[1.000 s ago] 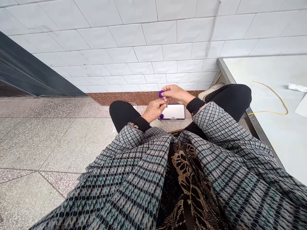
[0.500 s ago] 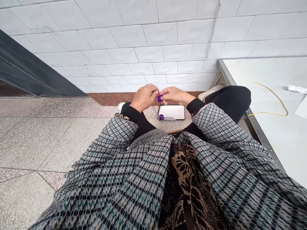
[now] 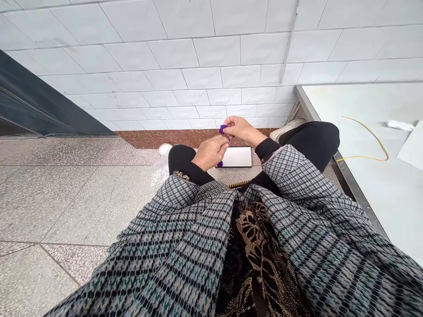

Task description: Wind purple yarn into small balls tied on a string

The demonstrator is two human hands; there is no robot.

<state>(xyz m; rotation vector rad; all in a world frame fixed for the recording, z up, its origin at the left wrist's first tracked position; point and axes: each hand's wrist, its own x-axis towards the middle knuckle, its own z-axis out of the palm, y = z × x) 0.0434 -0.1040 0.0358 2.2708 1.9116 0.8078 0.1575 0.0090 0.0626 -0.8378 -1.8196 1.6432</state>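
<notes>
My right hand (image 3: 240, 129) is closed in a pinch on a small purple fuzzy coil (image 3: 222, 129), which looks like wound yarn or pipe cleaner. Just below and to the left, my left hand (image 3: 210, 152) is also closed, its fingertips pinching the purple strand that runs down from the coil. Both hands nearly touch above a shallow white tray (image 3: 237, 157) with a dark rim on the floor. At the tray's left end sits a second purple ball (image 3: 220, 164), partly hidden by my left hand.
On the right stands a white table (image 3: 366, 189) with a metal edge, bearing a bent yellow strand (image 3: 385, 147), a crumpled white piece (image 3: 399, 125) and a white sheet (image 3: 413, 147). A clear plastic bag (image 3: 160, 169) lies left of my knee. A tiled wall (image 3: 191, 81) rises ahead.
My left hand swung up and left to the coil, then came back down and right below it. My right hand has kept its hold on the coil. The view shifted slightly.
</notes>
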